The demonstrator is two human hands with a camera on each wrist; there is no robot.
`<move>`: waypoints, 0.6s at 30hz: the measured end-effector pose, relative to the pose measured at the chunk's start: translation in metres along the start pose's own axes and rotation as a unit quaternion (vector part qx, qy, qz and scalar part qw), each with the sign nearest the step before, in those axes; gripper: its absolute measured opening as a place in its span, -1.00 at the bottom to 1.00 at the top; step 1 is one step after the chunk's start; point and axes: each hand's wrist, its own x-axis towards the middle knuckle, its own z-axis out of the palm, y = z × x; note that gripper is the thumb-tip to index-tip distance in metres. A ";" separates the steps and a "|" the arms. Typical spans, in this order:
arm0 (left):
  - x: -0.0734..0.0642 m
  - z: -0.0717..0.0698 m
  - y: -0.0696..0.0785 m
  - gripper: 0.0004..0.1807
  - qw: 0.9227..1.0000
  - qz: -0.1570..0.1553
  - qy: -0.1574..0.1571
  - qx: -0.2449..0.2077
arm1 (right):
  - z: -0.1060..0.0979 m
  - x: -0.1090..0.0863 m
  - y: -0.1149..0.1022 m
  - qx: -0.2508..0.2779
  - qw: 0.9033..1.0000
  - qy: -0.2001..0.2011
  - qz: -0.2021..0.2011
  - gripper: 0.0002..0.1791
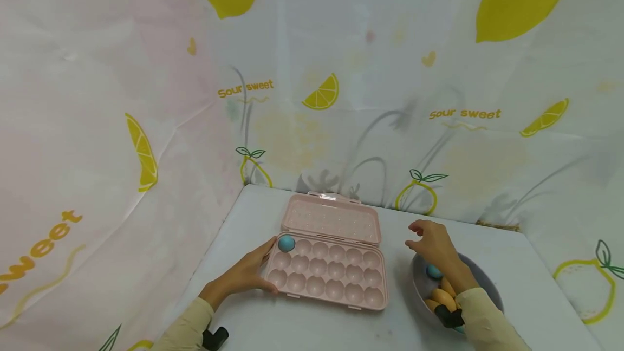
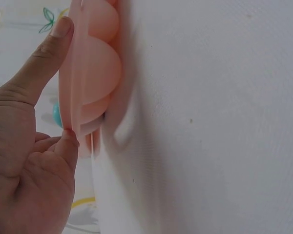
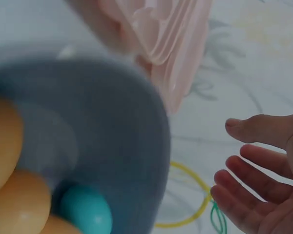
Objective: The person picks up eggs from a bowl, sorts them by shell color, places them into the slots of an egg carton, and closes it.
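Note:
A pink plastic egg carton (image 1: 336,301) lies with its lid (image 1: 331,220) folded back. One blue egg (image 1: 286,243) sits in the far left cup; the other cups hold no eggs. My left hand (image 1: 246,273) holds the carton's left end, its thumb near the front corner and fingers by the back corner. Over the far edge of a grey bowl (image 1: 482,275), my right hand (image 1: 436,245) is raised with fingers spread and nothing in them. The bowl contains several orange-brown eggs (image 3: 19,202) and a blue egg (image 3: 87,210). My right forearm hides part of the bowl.
Both the carton and the bowl stand on a white table (image 1: 312,329). Behind and to the left of it hangs a lemon-patterned sheet (image 1: 312,140), close to the back of the open lid.

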 end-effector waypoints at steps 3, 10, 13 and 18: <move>0.000 0.000 -0.001 0.43 1.000 0.000 0.001 -0.009 | -0.005 -0.006 0.013 -0.014 1.000 -0.013 0.007 -0.72; -0.001 0.000 -0.002 0.43 1.000 -0.003 0.009 -0.015 | -0.009 -0.014 0.047 -0.032 0.998 -0.062 0.008 -0.77; -0.001 0.000 -0.003 0.43 1.000 -0.002 0.009 -0.009 | -0.009 -0.015 0.060 -0.050 0.995 -0.077 -0.035 -0.82; 0.000 0.001 -0.002 0.44 1.000 0.002 0.012 -0.003 | -0.014 -0.015 0.068 -0.075 0.990 -0.060 -0.107 -0.81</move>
